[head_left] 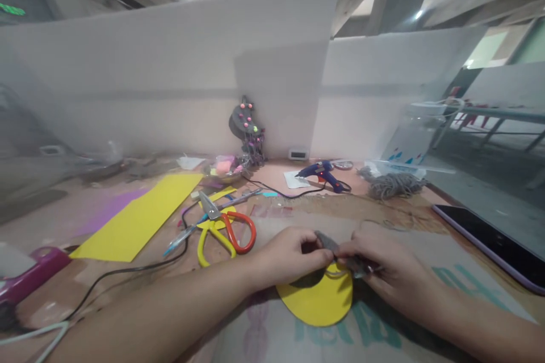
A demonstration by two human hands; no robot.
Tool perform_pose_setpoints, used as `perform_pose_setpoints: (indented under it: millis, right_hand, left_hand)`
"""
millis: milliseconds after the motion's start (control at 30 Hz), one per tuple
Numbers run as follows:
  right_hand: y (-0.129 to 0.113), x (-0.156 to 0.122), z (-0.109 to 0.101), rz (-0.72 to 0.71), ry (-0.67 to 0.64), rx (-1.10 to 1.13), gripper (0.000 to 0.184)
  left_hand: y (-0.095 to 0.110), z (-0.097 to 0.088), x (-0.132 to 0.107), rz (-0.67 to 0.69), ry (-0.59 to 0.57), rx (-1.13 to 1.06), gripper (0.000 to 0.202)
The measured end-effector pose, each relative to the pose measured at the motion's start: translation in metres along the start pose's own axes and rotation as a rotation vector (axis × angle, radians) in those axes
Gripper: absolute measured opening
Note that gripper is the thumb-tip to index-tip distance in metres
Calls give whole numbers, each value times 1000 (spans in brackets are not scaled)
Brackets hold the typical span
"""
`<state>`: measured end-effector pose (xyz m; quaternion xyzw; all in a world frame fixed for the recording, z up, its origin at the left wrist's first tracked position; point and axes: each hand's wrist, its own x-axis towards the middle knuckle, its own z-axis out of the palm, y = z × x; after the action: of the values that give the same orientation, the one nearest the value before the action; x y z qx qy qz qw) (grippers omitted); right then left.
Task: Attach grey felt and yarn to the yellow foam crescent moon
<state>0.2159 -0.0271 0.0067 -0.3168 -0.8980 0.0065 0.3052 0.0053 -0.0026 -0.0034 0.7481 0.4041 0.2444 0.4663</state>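
Note:
A round yellow sheet piece point(317, 302) with a dark grey felt-like piece point(327, 240) on its upper part lies between my hands, low over the cardboard. My left hand point(292, 255) is closed on the grey piece, thumb on top. My right hand point(389, 258) is pinched at the right edge of the same piece; a small shiny item shows under its fingers, too blurred to name. A thin strand curves over the yellow near the fingertips. Left of my hands lie scissors point(215, 215) with one red and one yellow handle, blades apart.
A blue glue gun point(321, 173) rests at the back, near a grey yarn bundle point(394, 184). A phone point(494, 244) lies at right. Yellow sheet point(142, 218), a magenta tool point(36, 275) and a black cord point(128, 268) occupy the left. A dark decorated ornament point(247, 125) stands against the white partition.

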Motion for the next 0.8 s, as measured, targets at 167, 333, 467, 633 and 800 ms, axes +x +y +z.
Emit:
perform_pose_setpoints:
  millis: [167, 333, 467, 633, 800]
  right_hand:
    - [2, 0, 0, 168, 37, 96, 19]
    - [6, 2, 0, 346, 51, 187, 11]
    - [10, -1, -3, 248, 17, 168, 23]
    - [16, -3, -8, 71, -60, 47, 25]
    - [24, -4, -9, -25, -79, -112, 24]
  left_hand:
    - [-1, 0, 1, 29, -5, -25, 29]
    - [-4, 0, 2, 5, 10, -45, 28]
    - [-9, -1, 3, 6, -12, -99, 29]
    - [-9, -2, 1, -8, -17, -71, 25]
    - [-4, -3, -1, -27, 6, 12, 27]
